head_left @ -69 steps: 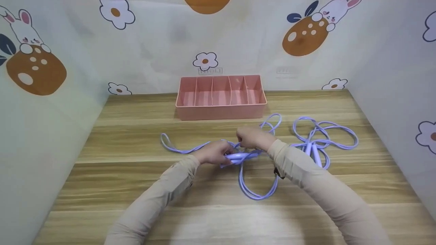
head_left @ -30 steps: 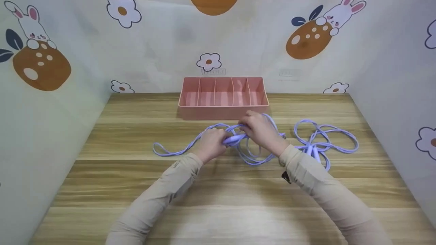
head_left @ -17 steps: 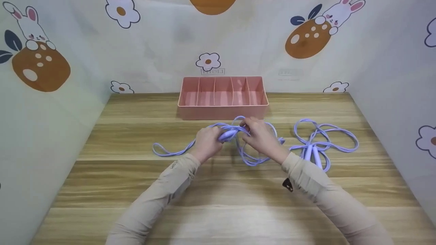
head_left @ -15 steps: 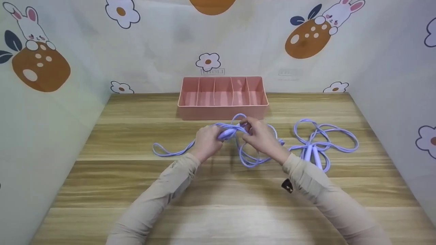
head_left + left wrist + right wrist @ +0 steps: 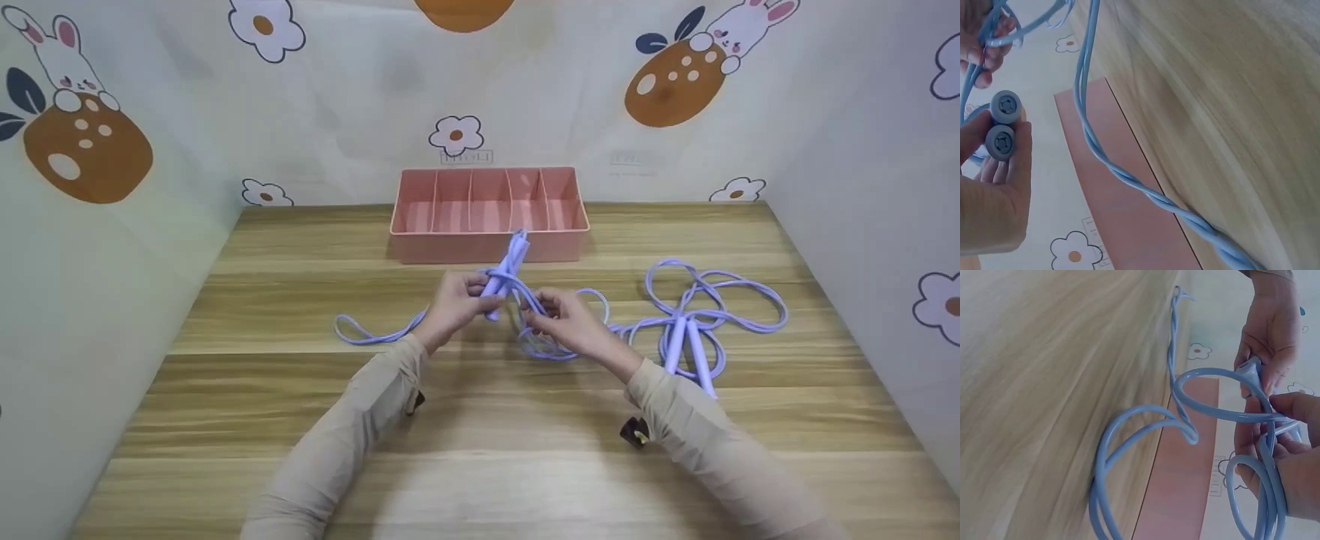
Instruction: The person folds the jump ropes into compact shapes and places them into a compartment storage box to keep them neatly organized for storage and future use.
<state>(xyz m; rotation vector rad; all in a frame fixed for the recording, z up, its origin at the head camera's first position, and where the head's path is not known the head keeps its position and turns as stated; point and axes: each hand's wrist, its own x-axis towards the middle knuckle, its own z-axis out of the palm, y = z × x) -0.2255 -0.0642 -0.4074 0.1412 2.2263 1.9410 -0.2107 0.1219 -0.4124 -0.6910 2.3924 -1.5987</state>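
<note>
My left hand (image 5: 456, 306) grips the two lavender handles of a jump rope (image 5: 510, 262) side by side, tilted up above the table. In the left wrist view the round ends of both handles (image 5: 1004, 124) stick out between thumb and fingers. Cord crosses around the handles near the thumb. My right hand (image 5: 570, 322) pinches strands of this cord (image 5: 534, 301) just right of the handles. Loose cord loops (image 5: 1107, 461) hang beneath, and a twisted length trails left, ending in a loop (image 5: 360, 330) on the table.
A second lavender jump rope (image 5: 694, 315) lies loosely coiled on the right, its two handles side by side, partly behind my right sleeve. At the back, against the patterned wall, stands a pink box (image 5: 487, 247) with several compartments. The tabletop (image 5: 480, 480) is wood-grained.
The handles have swung from lying roughly level to pointing up and away. My right hand has moved down and nearer with the cord, after working above the handles. Both hands were lower earlier.
</note>
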